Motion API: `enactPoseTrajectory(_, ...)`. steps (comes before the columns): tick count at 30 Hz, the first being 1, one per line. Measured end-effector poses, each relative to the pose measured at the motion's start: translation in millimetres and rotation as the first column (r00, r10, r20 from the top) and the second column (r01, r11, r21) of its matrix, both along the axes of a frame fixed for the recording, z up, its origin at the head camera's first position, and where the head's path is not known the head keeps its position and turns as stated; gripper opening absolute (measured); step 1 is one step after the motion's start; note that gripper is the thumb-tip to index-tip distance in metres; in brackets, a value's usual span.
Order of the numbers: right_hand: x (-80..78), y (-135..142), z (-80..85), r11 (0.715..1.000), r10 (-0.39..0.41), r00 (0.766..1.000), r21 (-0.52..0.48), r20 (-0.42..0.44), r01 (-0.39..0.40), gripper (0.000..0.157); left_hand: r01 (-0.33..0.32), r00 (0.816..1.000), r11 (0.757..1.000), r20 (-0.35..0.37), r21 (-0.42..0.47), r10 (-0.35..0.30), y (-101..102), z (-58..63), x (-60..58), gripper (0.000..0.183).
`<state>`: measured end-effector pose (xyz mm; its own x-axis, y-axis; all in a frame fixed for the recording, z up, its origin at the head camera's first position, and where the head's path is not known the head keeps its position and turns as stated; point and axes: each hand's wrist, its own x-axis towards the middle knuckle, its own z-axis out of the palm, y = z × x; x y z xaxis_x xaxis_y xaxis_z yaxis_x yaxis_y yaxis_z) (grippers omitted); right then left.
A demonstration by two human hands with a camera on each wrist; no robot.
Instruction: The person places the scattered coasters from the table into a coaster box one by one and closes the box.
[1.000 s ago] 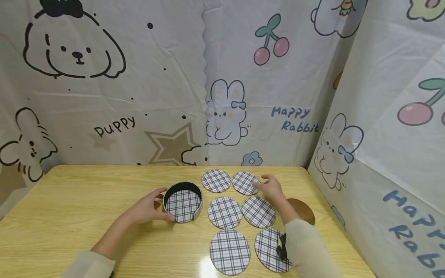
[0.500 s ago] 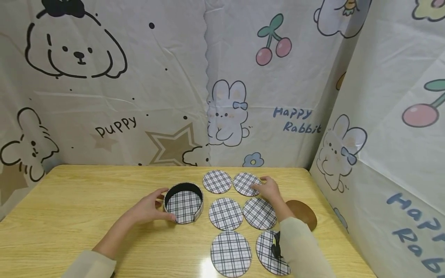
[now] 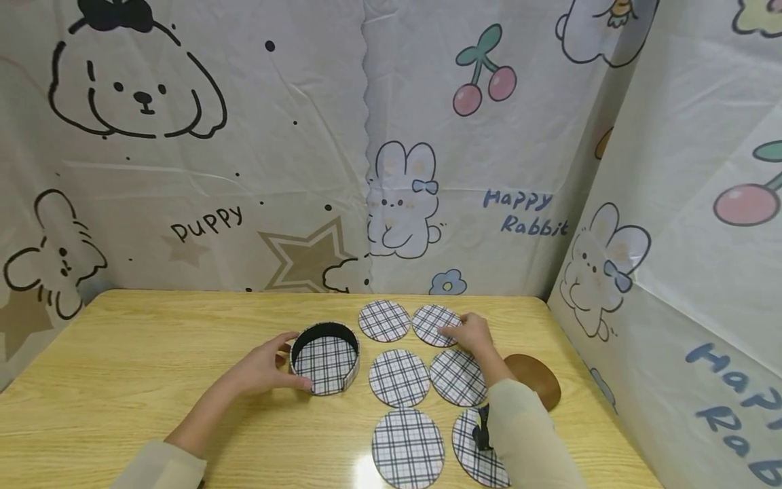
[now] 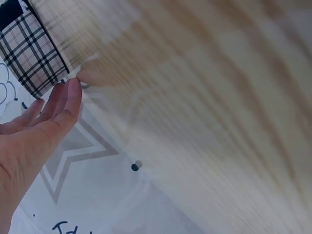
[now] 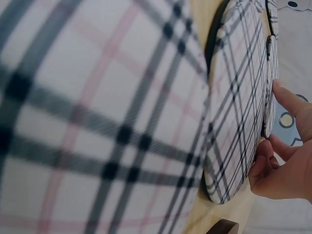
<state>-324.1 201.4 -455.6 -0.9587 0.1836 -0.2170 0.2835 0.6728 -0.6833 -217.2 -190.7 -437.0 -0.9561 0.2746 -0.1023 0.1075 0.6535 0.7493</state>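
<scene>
My left hand [image 3: 269, 370] grips the left side of a round plaid coaster holder [image 3: 352, 375] with a black inner wall. Its thumb lies at the front edge and the other fingers reach round behind. A plaid disc shows inside the holder. In the left wrist view, fingertips meet the holder's plaid wall [image 4: 36, 53]. At the back right, my right hand [image 3: 473, 333] pinches the right edge of a round plaid coaster [image 3: 430, 322]: the thumb overlaps its top, the index finger is at its rim. Its other fingers are curled in the right wrist view.
Several more plaid coasters lie flat in two columns, including a back left one [image 3: 385, 320], a middle one [image 3: 400, 378] and a front one [image 3: 408, 448]. A brown round disc [image 3: 537, 380] lies right of my forearm. Printed cloth [image 3: 293, 170] hangs behind the wooden table [image 3: 183, 326].
My right hand's thumb and index finger have drawn closer together at the back right coaster. The left hand stays on the holder. The view has shifted slightly.
</scene>
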Motion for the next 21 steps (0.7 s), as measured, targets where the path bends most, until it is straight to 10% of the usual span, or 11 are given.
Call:
enactPoseTrajectory(9,-5.5,4.8,-4.2,0.98,-0.096,0.995,-0.175,-0.011,0.092,0.068,-0.002,1.0,1.0,0.005,0.004,0.002,1.5,2.0,0.0,0.1)
enactPoseTrajectory(21,-7.4,7.1,9.5,0.868,-0.15,0.988,-0.475,0.025,0.144,0.055,-0.005,1.0,1.0,0.014,0.023,0.004,2.5,0.8,0.1,0.103)
